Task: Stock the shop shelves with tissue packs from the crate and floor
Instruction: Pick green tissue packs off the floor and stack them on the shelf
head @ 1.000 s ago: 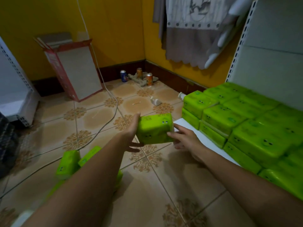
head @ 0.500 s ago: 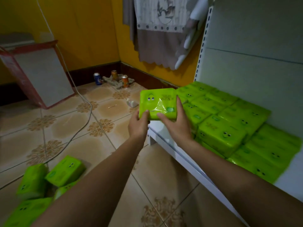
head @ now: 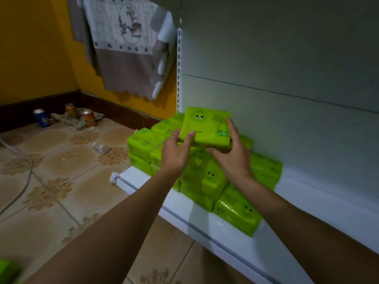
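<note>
A bright green tissue pack (head: 207, 128) with cartoon eyes is held above the stacked green packs (head: 211, 181) on the low white shelf (head: 225, 232). My left hand (head: 176, 152) grips its left lower corner, thumb on top. My right hand (head: 231, 152) holds its right side, fingers spread along the edge and under it. The pack tilts slightly toward me, over the back rows near the grey shelf back panel. Another green pack (head: 7, 269) shows partly at the bottom left on the floor.
The tiled floor (head: 61, 181) carries three drink cans (head: 69, 114) by the yellow wall, a small white object (head: 101, 148) and a cable (head: 24, 181). A cloth (head: 123, 48) hangs on the wall beside the perforated shelf upright (head: 179, 68).
Both hands carried the pack from over the floor up and right, to above the stacked packs on the shelf. My view has turned toward the shelf; the floor packs have left sight.
</note>
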The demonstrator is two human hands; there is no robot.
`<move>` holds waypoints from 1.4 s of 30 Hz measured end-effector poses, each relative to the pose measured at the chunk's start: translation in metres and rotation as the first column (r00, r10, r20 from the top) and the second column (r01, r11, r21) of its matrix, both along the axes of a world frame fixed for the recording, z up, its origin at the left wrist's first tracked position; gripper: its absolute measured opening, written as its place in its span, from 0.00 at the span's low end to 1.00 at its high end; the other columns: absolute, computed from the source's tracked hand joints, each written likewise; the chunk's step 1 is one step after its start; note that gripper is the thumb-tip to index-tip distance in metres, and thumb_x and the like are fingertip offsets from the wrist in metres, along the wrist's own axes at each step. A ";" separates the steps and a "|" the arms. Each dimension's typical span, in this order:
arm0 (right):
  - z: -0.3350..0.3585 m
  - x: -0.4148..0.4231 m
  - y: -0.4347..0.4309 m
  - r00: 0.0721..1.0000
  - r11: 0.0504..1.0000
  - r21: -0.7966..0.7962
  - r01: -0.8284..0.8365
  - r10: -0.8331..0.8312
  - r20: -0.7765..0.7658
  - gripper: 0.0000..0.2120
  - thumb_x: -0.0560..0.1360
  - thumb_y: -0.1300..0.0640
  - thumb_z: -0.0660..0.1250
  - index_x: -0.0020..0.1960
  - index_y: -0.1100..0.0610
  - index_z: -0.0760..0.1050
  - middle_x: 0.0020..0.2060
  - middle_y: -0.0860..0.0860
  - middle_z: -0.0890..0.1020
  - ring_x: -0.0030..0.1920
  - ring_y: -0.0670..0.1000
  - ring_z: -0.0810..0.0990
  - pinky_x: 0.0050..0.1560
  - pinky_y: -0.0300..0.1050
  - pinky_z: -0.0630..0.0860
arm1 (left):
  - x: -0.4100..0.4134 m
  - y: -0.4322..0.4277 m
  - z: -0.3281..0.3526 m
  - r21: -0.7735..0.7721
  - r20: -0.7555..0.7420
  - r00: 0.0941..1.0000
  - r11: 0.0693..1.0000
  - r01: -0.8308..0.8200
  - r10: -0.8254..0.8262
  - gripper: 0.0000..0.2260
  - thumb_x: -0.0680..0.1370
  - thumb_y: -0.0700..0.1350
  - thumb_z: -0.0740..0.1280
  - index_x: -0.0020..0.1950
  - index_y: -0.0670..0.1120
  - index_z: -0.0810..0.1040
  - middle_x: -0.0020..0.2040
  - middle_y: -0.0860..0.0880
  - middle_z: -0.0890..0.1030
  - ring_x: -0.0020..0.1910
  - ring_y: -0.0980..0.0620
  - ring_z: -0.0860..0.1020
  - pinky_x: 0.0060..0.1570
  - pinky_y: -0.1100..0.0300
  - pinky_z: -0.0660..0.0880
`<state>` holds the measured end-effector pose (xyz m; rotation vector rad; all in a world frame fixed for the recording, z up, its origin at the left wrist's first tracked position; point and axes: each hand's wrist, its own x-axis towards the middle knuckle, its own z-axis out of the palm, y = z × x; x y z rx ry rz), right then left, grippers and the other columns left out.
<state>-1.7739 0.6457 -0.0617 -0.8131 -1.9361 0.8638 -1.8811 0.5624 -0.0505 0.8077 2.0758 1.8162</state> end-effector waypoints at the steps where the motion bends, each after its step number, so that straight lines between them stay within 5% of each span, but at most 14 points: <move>1: 0.000 0.009 0.008 1.000 1.000 -0.013 0.025 -0.025 -0.014 0.43 0.66 0.58 0.76 0.74 0.44 0.58 0.64 0.51 0.76 0.63 0.52 0.75 0.60 0.40 0.70 | 0.006 0.008 0.000 -0.021 -0.029 0.999 0.999 0.044 -0.044 0.18 0.77 0.52 0.64 0.65 0.46 0.73 0.52 0.47 0.76 0.54 0.46 0.78 0.55 0.56 0.72; 5: -0.008 0.041 0.036 0.989 0.986 -0.083 0.144 -0.147 -0.035 0.37 0.66 0.57 0.77 0.70 0.48 0.65 0.63 0.49 0.77 0.61 0.50 0.76 0.55 0.33 0.67 | 0.025 0.033 -0.008 -0.117 -0.116 0.971 0.973 0.198 -0.211 0.18 0.77 0.51 0.65 0.66 0.49 0.73 0.58 0.49 0.78 0.53 0.51 0.77 0.53 0.58 0.72; 8: -0.020 0.062 0.057 0.963 0.947 -0.194 0.257 -0.267 -0.025 0.33 0.65 0.54 0.77 0.67 0.47 0.68 0.56 0.51 0.80 0.56 0.53 0.79 0.58 0.42 0.73 | 0.025 0.043 -0.022 -0.323 -0.281 0.897 0.914 0.245 -0.340 0.18 0.76 0.53 0.67 0.64 0.49 0.76 0.60 0.46 0.78 0.58 0.48 0.76 0.59 0.55 0.72; 11: -0.036 0.080 0.073 0.921 0.886 -0.279 0.370 -0.390 -0.018 0.31 0.64 0.51 0.77 0.63 0.41 0.68 0.48 0.49 0.81 0.48 0.59 0.82 0.53 0.57 0.78 | 0.025 0.044 -0.032 -0.558 -0.474 0.726 0.808 0.190 -0.498 0.23 0.71 0.62 0.61 0.60 0.51 0.78 0.60 0.47 0.78 0.62 0.47 0.73 0.61 0.55 0.70; 15: -0.054 0.098 0.087 0.895 0.850 -0.288 0.441 -0.438 0.078 0.32 0.65 0.47 0.75 0.65 0.40 0.65 0.51 0.53 0.81 0.49 0.62 0.81 0.51 0.59 0.78 | 0.027 0.047 -0.042 -0.640 -0.551 0.632 0.762 0.100 -0.545 0.29 0.67 0.64 0.53 0.62 0.53 0.76 0.62 0.49 0.76 0.64 0.47 0.70 0.62 0.54 0.68; 21: -0.061 0.105 0.095 0.879 0.821 -0.316 0.476 -0.452 0.150 0.30 0.68 0.50 0.74 0.68 0.50 0.68 0.57 0.57 0.79 0.58 0.60 0.76 0.58 0.52 0.74 | 0.027 0.049 -0.055 -0.649 -0.592 0.589 0.759 0.056 -0.550 0.40 0.59 0.69 0.44 0.63 0.54 0.74 0.63 0.49 0.74 0.63 0.47 0.70 0.61 0.54 0.68; 27: -0.068 0.106 0.101 0.877 0.817 -0.319 0.481 -0.447 0.178 0.32 0.71 0.60 0.70 0.72 0.53 0.63 0.62 0.60 0.76 0.62 0.62 0.74 0.62 0.53 0.71 | 0.025 0.051 -0.061 -0.631 -0.641 0.549 0.776 0.021 -0.536 0.38 0.60 0.68 0.44 0.63 0.54 0.73 0.62 0.50 0.74 0.63 0.47 0.70 0.59 0.54 0.67; 39: -0.063 0.101 0.105 0.921 0.798 -0.459 0.390 -0.327 0.212 0.35 0.74 0.65 0.57 0.76 0.43 0.51 0.63 0.57 0.74 0.49 0.55 0.74 0.49 0.44 0.70 | 0.021 0.047 -0.059 -0.573 -0.637 0.571 0.814 0.098 -0.518 0.36 0.63 0.68 0.49 0.59 0.50 0.77 0.58 0.47 0.77 0.59 0.45 0.73 0.57 0.54 0.70; 42: -0.056 0.099 0.103 0.880 0.808 -0.351 0.473 -0.411 0.240 0.36 0.73 0.64 0.59 0.76 0.47 0.51 0.68 0.59 0.69 0.62 0.60 0.73 0.59 0.50 0.71 | 0.011 0.036 -0.054 -0.489 -0.662 0.592 0.863 0.124 -0.460 0.30 0.66 0.64 0.53 0.54 0.46 0.80 0.52 0.44 0.80 0.54 0.43 0.76 0.53 0.55 0.72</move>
